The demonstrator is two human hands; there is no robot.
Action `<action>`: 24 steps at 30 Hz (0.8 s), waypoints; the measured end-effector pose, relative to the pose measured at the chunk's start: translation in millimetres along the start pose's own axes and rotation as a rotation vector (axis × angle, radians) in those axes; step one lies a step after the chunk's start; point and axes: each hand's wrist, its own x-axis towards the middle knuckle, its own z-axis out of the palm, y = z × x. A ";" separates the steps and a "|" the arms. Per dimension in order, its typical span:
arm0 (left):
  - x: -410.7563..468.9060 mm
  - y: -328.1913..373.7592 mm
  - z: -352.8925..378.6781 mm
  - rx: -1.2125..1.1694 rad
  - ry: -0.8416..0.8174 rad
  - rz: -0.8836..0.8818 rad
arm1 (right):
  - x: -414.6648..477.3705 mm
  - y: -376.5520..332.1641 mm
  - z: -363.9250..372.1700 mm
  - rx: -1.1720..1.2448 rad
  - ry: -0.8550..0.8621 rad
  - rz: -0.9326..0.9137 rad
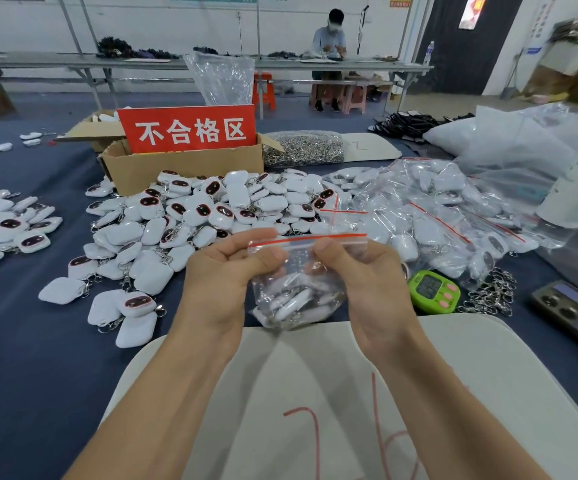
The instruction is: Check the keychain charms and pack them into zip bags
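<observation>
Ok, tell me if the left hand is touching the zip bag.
Touching. The head view shows the left hand pinching the zip bag near its red seal.

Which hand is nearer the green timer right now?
Right. The right hand pinches the zip bag near its top, with the green timer just beyond its wrist. The left hand holds the bag's opposite side, farther from the timer.

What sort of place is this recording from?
Probably a factory inspection-and-packing floor: heaps of identical keychain charms, a cardboard box with a red sign reading "nonconforming area", and another worker at long tables behind. The left hand and right hand pinch a filled zip bag.
</observation>
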 end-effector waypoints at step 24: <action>10.2 -22.1 -12.3 0.232 -0.172 -0.249 | 13.7 17.1 -6.0 -0.096 0.091 0.162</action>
